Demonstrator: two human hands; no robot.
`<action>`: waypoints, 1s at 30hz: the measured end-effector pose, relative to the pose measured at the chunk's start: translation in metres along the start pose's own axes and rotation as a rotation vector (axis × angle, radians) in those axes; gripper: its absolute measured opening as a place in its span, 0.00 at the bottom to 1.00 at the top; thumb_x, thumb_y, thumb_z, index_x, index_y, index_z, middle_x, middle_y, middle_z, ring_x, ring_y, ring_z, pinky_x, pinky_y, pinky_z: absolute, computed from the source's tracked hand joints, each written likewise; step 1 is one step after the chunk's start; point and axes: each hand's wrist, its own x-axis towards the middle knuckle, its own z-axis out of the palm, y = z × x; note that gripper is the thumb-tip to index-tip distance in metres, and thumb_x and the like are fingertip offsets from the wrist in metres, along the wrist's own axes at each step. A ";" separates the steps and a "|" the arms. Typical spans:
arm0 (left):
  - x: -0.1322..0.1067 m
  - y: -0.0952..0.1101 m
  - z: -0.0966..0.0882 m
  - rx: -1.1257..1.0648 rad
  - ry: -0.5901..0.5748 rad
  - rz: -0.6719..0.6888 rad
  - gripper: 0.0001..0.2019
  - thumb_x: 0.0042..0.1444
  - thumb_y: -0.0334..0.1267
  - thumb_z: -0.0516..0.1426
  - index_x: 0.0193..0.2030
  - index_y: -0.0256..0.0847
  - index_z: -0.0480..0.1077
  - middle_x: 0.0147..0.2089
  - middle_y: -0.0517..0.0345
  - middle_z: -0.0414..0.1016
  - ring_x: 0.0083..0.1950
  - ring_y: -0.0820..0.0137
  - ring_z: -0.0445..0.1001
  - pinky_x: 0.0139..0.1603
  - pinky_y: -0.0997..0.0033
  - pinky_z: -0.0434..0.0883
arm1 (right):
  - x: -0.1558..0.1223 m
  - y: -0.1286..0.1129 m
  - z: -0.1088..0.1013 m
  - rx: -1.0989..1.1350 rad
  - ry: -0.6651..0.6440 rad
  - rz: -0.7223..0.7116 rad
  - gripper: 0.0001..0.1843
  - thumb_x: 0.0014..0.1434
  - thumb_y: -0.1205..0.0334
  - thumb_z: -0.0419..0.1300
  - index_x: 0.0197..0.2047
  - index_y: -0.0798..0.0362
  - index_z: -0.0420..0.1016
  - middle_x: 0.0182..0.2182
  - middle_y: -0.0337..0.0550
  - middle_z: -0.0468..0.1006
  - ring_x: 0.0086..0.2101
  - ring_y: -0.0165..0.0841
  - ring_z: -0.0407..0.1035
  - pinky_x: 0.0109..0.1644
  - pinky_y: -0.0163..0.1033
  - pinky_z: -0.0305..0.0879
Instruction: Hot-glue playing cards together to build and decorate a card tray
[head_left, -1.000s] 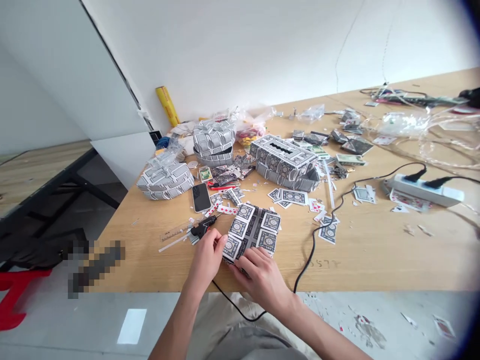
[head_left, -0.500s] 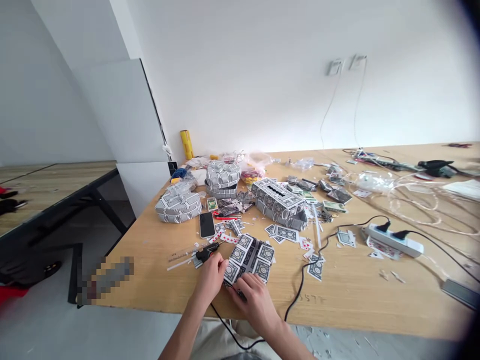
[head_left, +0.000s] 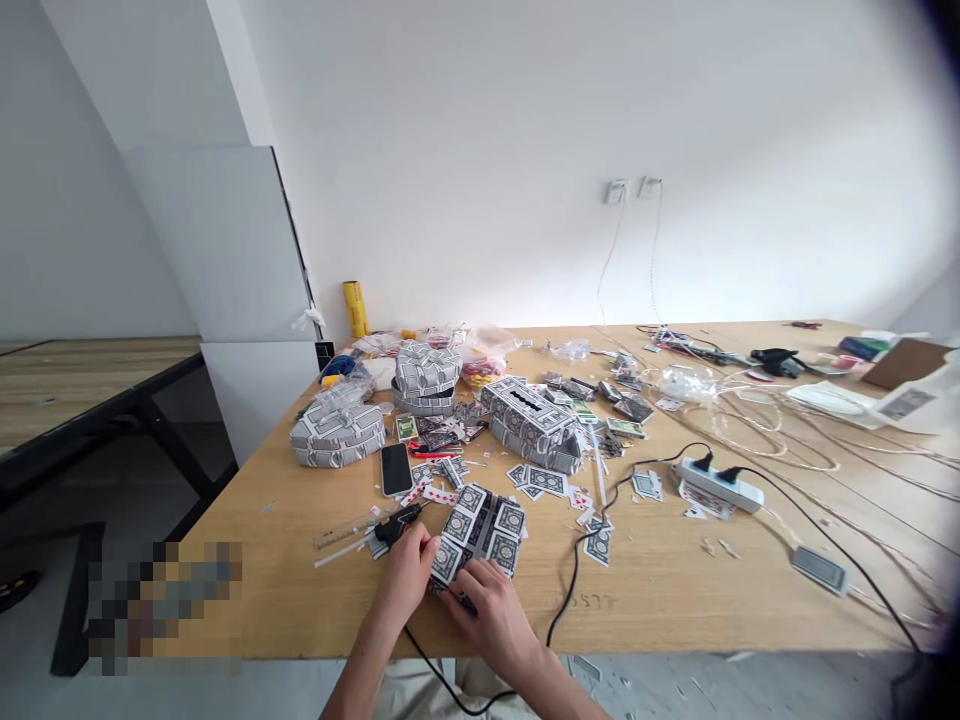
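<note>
A square box covered in playing cards [head_left: 480,535], with dark strips crossing its top, lies on the table before me. My left hand [head_left: 409,570] is closed at its left edge, thumb and curled fingers pressed to the side. Over the near edge bends my right hand [head_left: 491,605], its fingers gripping there and their tips partly hidden. A black glue gun [head_left: 397,522] lies just beyond my left hand, partly covered by it. Beside it are a clear ruler [head_left: 341,535] and a white strip. The phone [head_left: 396,470] rests farther back.
Card-covered boxes stand behind: an oval one [head_left: 337,435], a stacked one [head_left: 426,375] and a long one [head_left: 532,425]. Loose cards [head_left: 547,480] are scattered around. A black cable [head_left: 574,580] runs from the power strip [head_left: 720,485] past my right hand to the table edge.
The view has turned to the right and up, so the table's things appear farther left. Both hands stay on the box with nearly the same hold.
</note>
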 end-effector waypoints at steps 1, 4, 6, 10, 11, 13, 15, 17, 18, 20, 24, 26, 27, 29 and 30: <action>0.001 0.000 -0.001 0.002 -0.004 0.000 0.14 0.69 0.40 0.52 0.29 0.46 0.60 0.30 0.58 0.74 0.35 0.64 0.75 0.40 0.68 0.65 | 0.000 0.000 0.000 0.001 -0.004 0.000 0.12 0.71 0.64 0.62 0.33 0.49 0.70 0.31 0.38 0.78 0.32 0.35 0.73 0.39 0.40 0.65; 0.006 -0.001 -0.002 0.014 -0.026 -0.001 0.14 0.68 0.39 0.53 0.28 0.45 0.61 0.28 0.59 0.73 0.32 0.65 0.73 0.37 0.69 0.63 | 0.000 0.000 -0.001 0.002 -0.036 0.008 0.12 0.71 0.64 0.63 0.33 0.49 0.70 0.32 0.38 0.78 0.33 0.35 0.73 0.39 0.40 0.66; 0.009 -0.002 -0.003 0.023 -0.046 -0.002 0.15 0.68 0.40 0.54 0.28 0.45 0.61 0.27 0.60 0.72 0.31 0.66 0.72 0.36 0.69 0.62 | 0.000 0.000 -0.002 0.003 -0.050 0.014 0.11 0.70 0.64 0.64 0.34 0.50 0.71 0.32 0.39 0.78 0.33 0.35 0.73 0.40 0.40 0.66; 0.017 -0.006 -0.005 0.033 -0.094 0.002 0.17 0.68 0.43 0.54 0.27 0.45 0.60 0.26 0.60 0.72 0.31 0.67 0.72 0.36 0.70 0.62 | 0.001 -0.003 -0.005 0.013 -0.056 0.018 0.11 0.72 0.63 0.62 0.34 0.50 0.71 0.33 0.39 0.78 0.34 0.35 0.72 0.40 0.40 0.65; 0.019 -0.006 -0.006 0.035 -0.109 0.004 0.17 0.68 0.44 0.54 0.27 0.45 0.60 0.26 0.60 0.72 0.30 0.67 0.72 0.36 0.70 0.61 | 0.002 -0.003 -0.005 0.019 -0.052 0.018 0.11 0.73 0.63 0.61 0.35 0.50 0.71 0.33 0.39 0.78 0.34 0.35 0.71 0.40 0.40 0.65; 0.023 -0.007 -0.006 0.038 -0.133 0.011 0.17 0.68 0.44 0.53 0.26 0.46 0.60 0.25 0.59 0.72 0.30 0.66 0.71 0.36 0.69 0.61 | 0.003 -0.004 -0.006 0.033 -0.042 0.020 0.13 0.74 0.62 0.60 0.35 0.50 0.71 0.32 0.39 0.77 0.34 0.34 0.70 0.40 0.40 0.64; 0.026 -0.008 -0.006 0.039 -0.151 0.016 0.17 0.68 0.44 0.53 0.26 0.46 0.59 0.25 0.58 0.72 0.31 0.64 0.72 0.37 0.67 0.61 | 0.005 -0.005 -0.007 0.045 -0.044 0.029 0.14 0.75 0.61 0.59 0.34 0.50 0.70 0.32 0.38 0.77 0.33 0.33 0.69 0.40 0.40 0.63; 0.027 -0.009 -0.006 0.033 -0.169 0.018 0.18 0.69 0.46 0.51 0.27 0.47 0.58 0.26 0.56 0.72 0.32 0.62 0.74 0.38 0.65 0.63 | 0.005 -0.005 -0.007 0.047 -0.054 0.036 0.14 0.75 0.61 0.59 0.34 0.50 0.70 0.32 0.38 0.76 0.33 0.33 0.68 0.39 0.40 0.62; 0.026 -0.009 -0.006 0.027 -0.179 0.018 0.18 0.69 0.48 0.50 0.27 0.48 0.58 0.27 0.55 0.73 0.33 0.61 0.74 0.39 0.64 0.63 | 0.006 -0.006 -0.007 0.045 -0.059 0.040 0.14 0.75 0.61 0.59 0.34 0.50 0.70 0.31 0.38 0.76 0.33 0.33 0.68 0.39 0.40 0.62; 0.024 -0.009 -0.007 0.014 -0.196 0.011 0.18 0.70 0.50 0.49 0.28 0.48 0.59 0.29 0.53 0.75 0.35 0.59 0.75 0.41 0.62 0.65 | 0.006 -0.007 -0.008 0.038 -0.064 0.051 0.13 0.75 0.62 0.60 0.34 0.50 0.70 0.31 0.38 0.76 0.33 0.33 0.68 0.39 0.40 0.61; 0.017 -0.010 -0.013 -0.013 -0.229 -0.008 0.17 0.70 0.50 0.49 0.31 0.47 0.64 0.35 0.50 0.79 0.38 0.58 0.78 0.44 0.61 0.69 | 0.007 -0.008 -0.010 0.030 -0.079 0.080 0.12 0.73 0.65 0.61 0.35 0.50 0.70 0.31 0.38 0.75 0.33 0.33 0.67 0.40 0.39 0.61; 0.013 -0.011 -0.017 -0.056 -0.255 -0.013 0.15 0.70 0.49 0.50 0.34 0.46 0.68 0.39 0.49 0.81 0.40 0.59 0.79 0.45 0.60 0.71 | 0.007 -0.009 -0.011 0.029 -0.079 0.083 0.12 0.73 0.65 0.62 0.35 0.50 0.71 0.31 0.38 0.75 0.33 0.33 0.67 0.40 0.39 0.61; 0.010 -0.011 -0.018 -0.085 -0.263 -0.020 0.14 0.70 0.48 0.50 0.36 0.45 0.70 0.40 0.49 0.82 0.41 0.59 0.80 0.46 0.60 0.72 | 0.007 -0.009 -0.011 0.028 -0.078 0.085 0.12 0.73 0.65 0.62 0.35 0.50 0.71 0.31 0.38 0.75 0.33 0.33 0.67 0.40 0.40 0.61; 0.005 -0.012 -0.021 -0.133 -0.267 -0.043 0.13 0.69 0.47 0.52 0.40 0.44 0.73 0.43 0.48 0.83 0.42 0.59 0.81 0.47 0.60 0.74 | 0.007 -0.009 -0.010 0.027 -0.076 0.088 0.12 0.73 0.65 0.61 0.35 0.50 0.71 0.31 0.38 0.75 0.33 0.33 0.66 0.40 0.40 0.60; 0.003 -0.013 -0.022 -0.143 -0.266 -0.055 0.13 0.69 0.47 0.52 0.42 0.44 0.74 0.44 0.48 0.84 0.43 0.59 0.81 0.47 0.60 0.75 | 0.006 -0.009 -0.010 0.027 -0.074 0.090 0.13 0.74 0.65 0.61 0.34 0.50 0.70 0.31 0.38 0.75 0.33 0.33 0.66 0.40 0.40 0.60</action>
